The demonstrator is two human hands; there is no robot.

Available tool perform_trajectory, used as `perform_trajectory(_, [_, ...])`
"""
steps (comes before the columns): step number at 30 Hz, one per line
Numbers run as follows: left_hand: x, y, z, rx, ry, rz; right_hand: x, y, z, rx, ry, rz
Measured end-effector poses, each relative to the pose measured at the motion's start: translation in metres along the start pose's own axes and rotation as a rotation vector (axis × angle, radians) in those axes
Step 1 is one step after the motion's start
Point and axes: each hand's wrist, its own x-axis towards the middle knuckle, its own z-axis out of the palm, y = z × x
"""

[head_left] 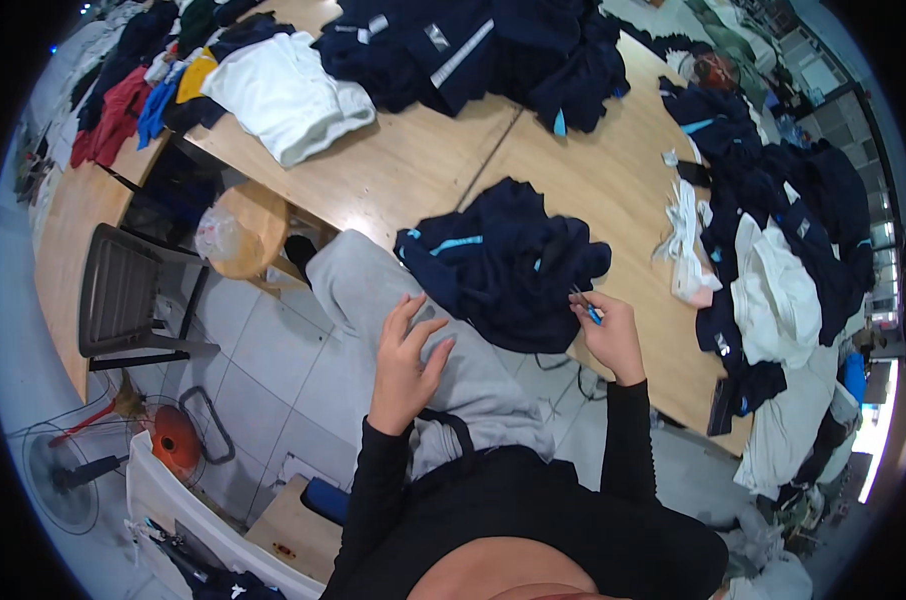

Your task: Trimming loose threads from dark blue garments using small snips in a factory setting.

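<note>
Navy-blue, matte cloth garment (513, 265) with light-blue trim lies crumpled in the centre of the frame, on the near edge of a pale wood-topped table (613, 180), its lower part hanging over toward the person's soft light-grey trousers (368, 285). The right hand (610, 332) is at its lower right edge, thumb and fingers pinched around a small tool with a blue part and a thin metallic tip (594, 315); whether the fingertips also touch the cloth cannot be told. The left hand (408, 362) holds nothing: its fingers are spread and slightly curled above the trousers, just beside the garment's lower left side.

Deep folds hide the garment's outline, and the fingers cover much of the tool, so its exact form is unclear. At the top of the frame, a heap of dark navy clothing (533, 55) is cut off by the border; next to it, upper left, lies a smooth, thick-folded white garment (288, 95). Left of centre, a round wooden stool (258, 205) bears a crinkled translucent plastic bag (223, 238), its contents hard to make out.
</note>
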Motion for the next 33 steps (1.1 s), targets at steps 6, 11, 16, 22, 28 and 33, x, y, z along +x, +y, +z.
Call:
perform_trajectory(6, [-0.052, -0.008, -0.005, -0.129, 0.039, -0.050, -0.017, 0.009, -0.029, 0.052, 0.203, 0.110])
perform_trajectory(11, [-0.041, 0.003, -0.040, -0.058, 0.068, -0.041, -0.007, -0.008, -0.035, 0.196, 0.332, 0.178])
perform_trajectory(16, [-0.036, 0.013, -0.058, -0.063, 0.173, -0.058, 0.029, -0.020, -0.034, 0.197, 0.356, 0.049])
perform_trajectory(22, [-0.059, 0.000, -0.058, -0.100, 0.094, -0.088, 0.065, -0.034, -0.017, 0.297, 0.321, -0.019])
perform_trajectory(28, [-0.073, -0.020, -0.060, -0.142, 0.072, -0.153, 0.058, -0.069, 0.050, -0.105, 0.218, -0.150])
perform_trajectory(33, [-0.038, -0.013, -0.055, -0.185, -0.029, -0.091, 0.068, -0.055, 0.093, -0.361, 0.050, 0.017])
